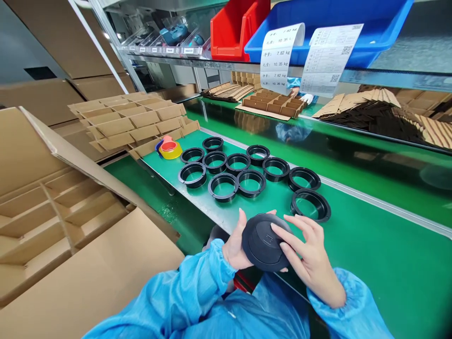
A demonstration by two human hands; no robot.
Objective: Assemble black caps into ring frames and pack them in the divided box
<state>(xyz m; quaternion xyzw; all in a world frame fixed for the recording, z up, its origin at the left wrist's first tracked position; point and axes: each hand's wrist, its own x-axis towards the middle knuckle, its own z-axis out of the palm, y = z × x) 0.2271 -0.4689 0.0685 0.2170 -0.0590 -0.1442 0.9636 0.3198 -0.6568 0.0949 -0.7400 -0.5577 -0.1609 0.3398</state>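
Observation:
A round black plastic cap (265, 241) with a raised flat panel and small markings lies in my left hand (236, 245). That hand grips it from beneath and from the left, its thumb up along the rim and most fingers hidden under the cap. My right hand (306, 252) is at the cap's right side, fingers stretched and apart, with fingertips resting on its upper face. Beyond my hands, several black plastic rings (223, 187) lie on the green work surface (367, 245). The nearest black ring (310, 205) is just past my right fingers.
Tape rolls (170, 148) lie at the bench's left end beside cardboard dividers (134, 117). An open carton (88, 254) stands at left. Overhead, a shelf carries a red bin (240, 30) and a blue bin (328, 23) with hanging labels. Across the bench, a co-worker's gloved hand (307, 98) shows near more dividers.

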